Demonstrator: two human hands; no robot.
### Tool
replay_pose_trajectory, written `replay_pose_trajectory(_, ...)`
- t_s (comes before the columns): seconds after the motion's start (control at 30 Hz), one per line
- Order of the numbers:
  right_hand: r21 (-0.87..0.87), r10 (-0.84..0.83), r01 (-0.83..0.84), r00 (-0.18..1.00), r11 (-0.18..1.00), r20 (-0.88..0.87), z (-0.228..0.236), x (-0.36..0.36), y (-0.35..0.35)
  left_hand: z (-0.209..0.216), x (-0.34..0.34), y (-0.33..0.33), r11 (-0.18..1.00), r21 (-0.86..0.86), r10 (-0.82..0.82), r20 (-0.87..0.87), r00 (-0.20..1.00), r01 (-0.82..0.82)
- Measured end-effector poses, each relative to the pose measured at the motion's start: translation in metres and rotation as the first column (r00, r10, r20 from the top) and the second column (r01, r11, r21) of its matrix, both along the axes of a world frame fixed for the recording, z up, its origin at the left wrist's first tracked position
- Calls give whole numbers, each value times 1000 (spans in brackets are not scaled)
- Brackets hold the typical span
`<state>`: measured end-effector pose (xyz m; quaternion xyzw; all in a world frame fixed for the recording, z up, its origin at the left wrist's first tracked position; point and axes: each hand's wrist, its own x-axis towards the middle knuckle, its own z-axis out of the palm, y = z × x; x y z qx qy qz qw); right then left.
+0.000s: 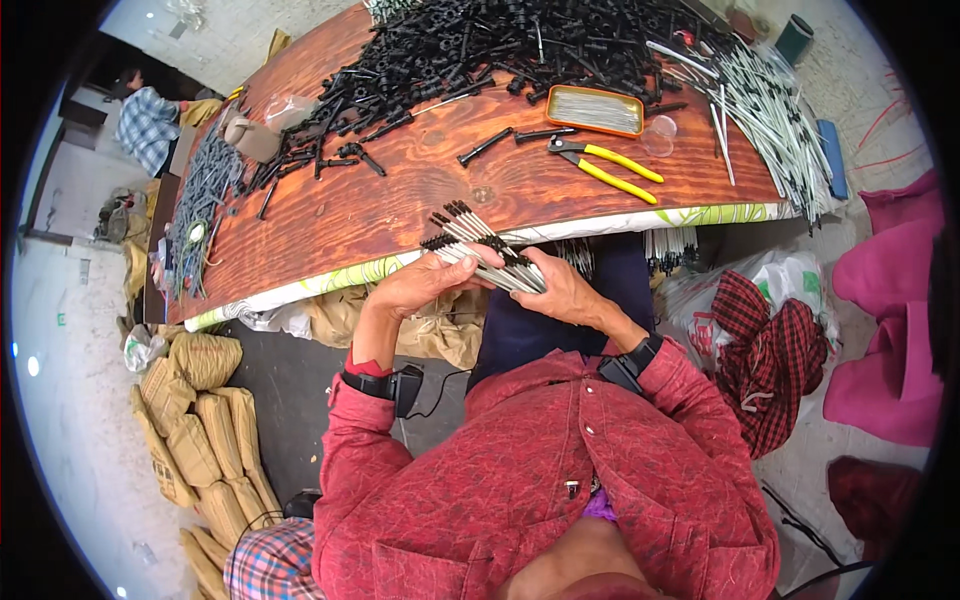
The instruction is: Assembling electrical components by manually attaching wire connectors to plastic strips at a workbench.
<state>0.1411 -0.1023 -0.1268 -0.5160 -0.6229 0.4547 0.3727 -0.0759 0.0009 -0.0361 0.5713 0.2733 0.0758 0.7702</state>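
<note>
Both hands hold a bundle of thin white rods with black ribbed ends (488,262) just off the table's near edge. My left hand (415,287) grips it from the left, thumb across the rods. From the right, my right hand (566,290) is closed around the other end. Several black tips point up and to the left. Beyond the bundle on the wooden table (390,205) lie yellow-handled pliers (606,170), jaws toward the left. Behind them is an orange-rimmed tray (595,110) of thin metal pins. My fingers partly hide the rods' middle.
A heap of black plastic parts (440,60) covers the table's far side. More white rods (765,100) pile at the right, grey parts (205,180) at the left. A clear cup (659,135) stands by the pliers. Sacks (205,430) lie left; a person (147,125) is far left.
</note>
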Motion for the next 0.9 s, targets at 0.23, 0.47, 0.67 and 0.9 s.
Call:
replay_pose_trajectory(0.23,51,21,-19,999,999,-38,-7,-3,0,0,8,-18,940,337,-49,0,999,46)
replay_pose_trajectory(0.47,59,204,-202,978,978,-39,-28,-1,8,-18,29,-39,844,531,-9,151,988,-73)
replay_pose_trajectory(0.67,-153,359,-341,927,927,107,11,5,13,-3,32,-41,828,558,-50,188,981,-65)
replay_pose_trajectory(0.9,180,275,-283,959,942,70,13,34,11,-25,22,-38,824,562,-32,184,982,-78)
